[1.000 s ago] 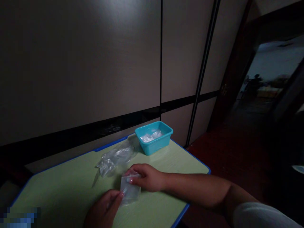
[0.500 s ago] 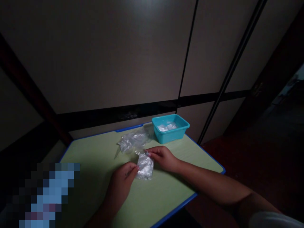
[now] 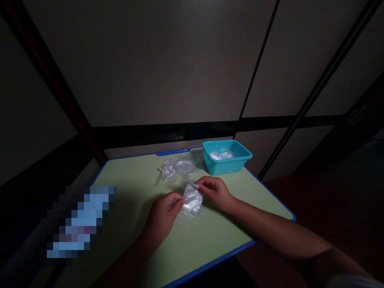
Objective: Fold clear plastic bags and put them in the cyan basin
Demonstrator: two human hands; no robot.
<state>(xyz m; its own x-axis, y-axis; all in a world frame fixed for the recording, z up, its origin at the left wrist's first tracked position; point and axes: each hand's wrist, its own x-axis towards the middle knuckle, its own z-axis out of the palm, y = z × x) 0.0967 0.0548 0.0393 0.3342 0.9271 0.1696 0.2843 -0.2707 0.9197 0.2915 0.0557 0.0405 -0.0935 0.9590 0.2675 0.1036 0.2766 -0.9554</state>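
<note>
A folded clear plastic bag is held just over the table, its crinkled film catching the light. My left hand pinches its left edge between thumb and fingers. At the upper right corner, my right hand grips the same bag with closed fingertips. Behind it lies a crumpled heap of clear plastic bags, spread toward the back edge. Whether the held bag is joined to that heap, I cannot tell.
A turquoise plastic basket at the table's back right contains more clear plastic. The pale green table has a blue rim and stands against cabinet panels. A pixelated blue patch covers something at the left.
The view has shifted, so table and basket appear further right and slightly higher. Both hands keep their pinch on the folded bag, and the plastic by the right fingertips lies flatter.
</note>
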